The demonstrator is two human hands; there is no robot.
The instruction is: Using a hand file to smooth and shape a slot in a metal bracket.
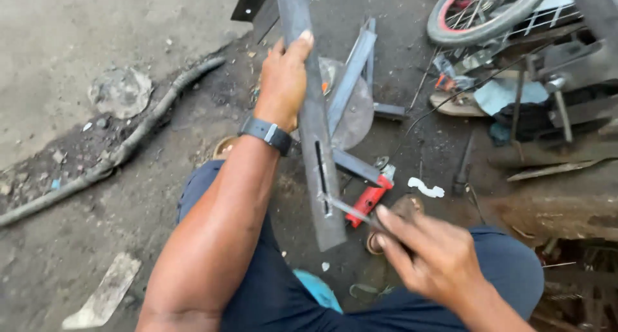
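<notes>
My left hand (283, 78) grips a long flat grey metal bar (315, 145) near its upper part, holding it upright and slightly tilted over my lap. The bar has a narrow slot cut lengthwise near its lower end. My right hand (431, 258) holds a thin metal tool (347, 208) whose tip touches the bar at the bottom of the slot. A dark watch sits on my left wrist. My knees in dark blue trousers (270, 287) frame the bar's lower end.
On the dirty ground lie a red-handled tool (367, 200), angle-iron pieces (351, 68), a round metal disc (357, 113) and a hammer (462, 171). A bicycle wheel (483, 13) stands top right, a thick hose (129, 145) runs left, rusty scrap (560, 210) right.
</notes>
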